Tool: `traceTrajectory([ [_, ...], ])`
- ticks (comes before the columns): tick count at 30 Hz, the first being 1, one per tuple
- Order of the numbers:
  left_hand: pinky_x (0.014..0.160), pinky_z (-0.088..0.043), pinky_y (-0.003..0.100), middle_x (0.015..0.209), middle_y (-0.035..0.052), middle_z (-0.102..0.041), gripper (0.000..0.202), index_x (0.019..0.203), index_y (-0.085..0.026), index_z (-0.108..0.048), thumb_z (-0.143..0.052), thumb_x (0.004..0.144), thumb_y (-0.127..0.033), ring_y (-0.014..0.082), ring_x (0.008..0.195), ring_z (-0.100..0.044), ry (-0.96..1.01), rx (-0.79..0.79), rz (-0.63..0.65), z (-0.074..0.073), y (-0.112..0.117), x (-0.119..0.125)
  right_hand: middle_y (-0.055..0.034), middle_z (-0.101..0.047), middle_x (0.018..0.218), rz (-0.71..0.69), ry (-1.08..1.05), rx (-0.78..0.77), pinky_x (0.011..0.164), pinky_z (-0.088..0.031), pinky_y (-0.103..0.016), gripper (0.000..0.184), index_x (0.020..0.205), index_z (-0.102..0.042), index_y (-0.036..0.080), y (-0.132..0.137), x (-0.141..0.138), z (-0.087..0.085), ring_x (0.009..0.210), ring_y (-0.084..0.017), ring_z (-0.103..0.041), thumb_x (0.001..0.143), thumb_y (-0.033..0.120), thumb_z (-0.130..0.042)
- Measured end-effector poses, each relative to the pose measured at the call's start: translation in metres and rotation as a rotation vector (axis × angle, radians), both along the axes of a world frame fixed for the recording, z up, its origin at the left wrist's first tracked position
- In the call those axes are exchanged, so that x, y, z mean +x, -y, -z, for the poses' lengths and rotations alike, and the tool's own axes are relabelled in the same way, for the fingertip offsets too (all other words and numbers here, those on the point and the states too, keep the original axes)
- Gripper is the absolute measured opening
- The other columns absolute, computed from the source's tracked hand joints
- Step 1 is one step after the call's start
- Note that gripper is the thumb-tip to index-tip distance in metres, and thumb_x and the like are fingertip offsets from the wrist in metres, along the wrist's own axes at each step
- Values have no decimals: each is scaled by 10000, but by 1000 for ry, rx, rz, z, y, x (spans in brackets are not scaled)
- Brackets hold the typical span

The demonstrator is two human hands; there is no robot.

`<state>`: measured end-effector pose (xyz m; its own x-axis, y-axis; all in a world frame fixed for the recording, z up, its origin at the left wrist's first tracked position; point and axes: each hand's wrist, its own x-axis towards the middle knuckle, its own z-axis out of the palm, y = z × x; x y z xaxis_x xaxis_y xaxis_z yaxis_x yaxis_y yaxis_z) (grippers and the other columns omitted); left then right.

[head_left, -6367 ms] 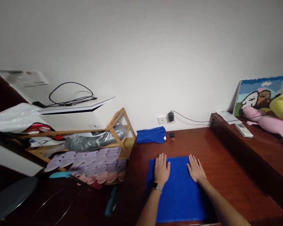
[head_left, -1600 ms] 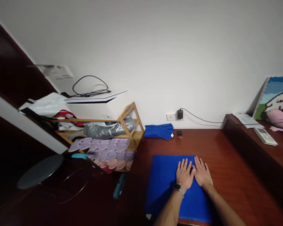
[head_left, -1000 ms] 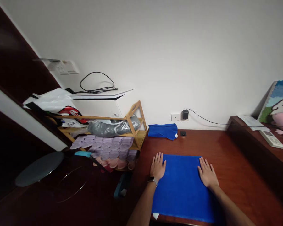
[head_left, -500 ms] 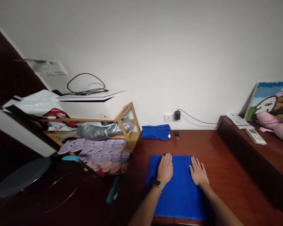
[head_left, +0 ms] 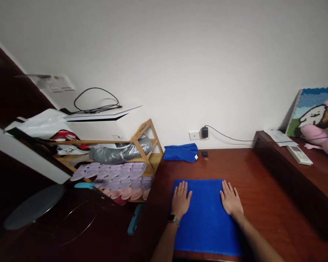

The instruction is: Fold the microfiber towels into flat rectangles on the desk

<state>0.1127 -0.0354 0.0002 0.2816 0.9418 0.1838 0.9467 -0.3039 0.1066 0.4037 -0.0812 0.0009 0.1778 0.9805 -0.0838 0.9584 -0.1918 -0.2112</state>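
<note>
A blue cloth (head_left: 205, 222) lies spread flat on the reddish-brown wooden table (head_left: 265, 193). On its far left corner rests my left hand (head_left: 181, 200), open and palm down, with a watch (head_left: 172, 218) on the wrist. My right hand (head_left: 231, 199) lies flat at the cloth's far right corner, fingers slightly apart. Neither hand grips anything. Behind the spread cloth, near the wall, a second blue cloth (head_left: 180, 153) lies folded with a small white tag showing.
A wooden rack (head_left: 150, 160) with slippers (head_left: 120, 182) and a white box (head_left: 98, 129) stands on the left. Near the wall are a black plug (head_left: 205, 132) and its cable. The raised ledge at right holds a remote control (head_left: 299, 155) and a pink plush toy (head_left: 319, 140).
My left hand has slid leftward across the cloth to its left edge. My right hand has stayed at the far right corner. The view has tilted slightly.
</note>
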Motion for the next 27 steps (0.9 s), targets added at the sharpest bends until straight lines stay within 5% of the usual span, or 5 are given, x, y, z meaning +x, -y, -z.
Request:
traceTrajectory([
  [5,1267,-337,507,1684,116,-401,620,1666,-188,-299,-281,1095,-430,271,1562,-369,-32,59,-109,6,-4,-56,-12,-215,1752,-3,12,10,1325,-104,-472,701,1690,-200,167,0,2,5,1631,-220,-144,1050,442,-123],
  [11,1278,-319,511,1680,106,-410,631,1675,-205,-272,-290,1084,-425,268,1567,-360,25,69,-117,7,-1,-47,-30,-242,1745,-4,33,19,1322,-116,-490,708,1682,-240,151,6,-1,1,1627,-236,-169,1042,434,-134],
  [19,1286,-299,501,1677,108,-415,630,1655,-185,-334,-320,1071,-421,267,1564,-366,52,57,-125,5,-1,-47,-17,-202,1745,-11,66,-11,1321,-148,-491,739,1687,-207,146,55,-15,7,1626,-245,-169,1045,502,-124],
  [24,1290,-284,521,1665,99,-441,621,1663,-196,-310,-325,1065,-361,269,1565,-363,34,105,-80,-15,2,-45,3,-177,1755,16,57,-22,1328,-112,-472,712,1693,-169,183,59,-19,2,1632,-219,-134,1051,489,-126],
  [27,1311,-241,513,1675,89,-428,600,1658,-177,-315,-291,1075,-317,245,1581,-328,53,137,86,-28,15,-6,-10,-193,1756,24,42,-20,1327,-104,-469,704,1690,-169,176,57,-21,-2,1633,-220,-134,1054,476,-132],
])
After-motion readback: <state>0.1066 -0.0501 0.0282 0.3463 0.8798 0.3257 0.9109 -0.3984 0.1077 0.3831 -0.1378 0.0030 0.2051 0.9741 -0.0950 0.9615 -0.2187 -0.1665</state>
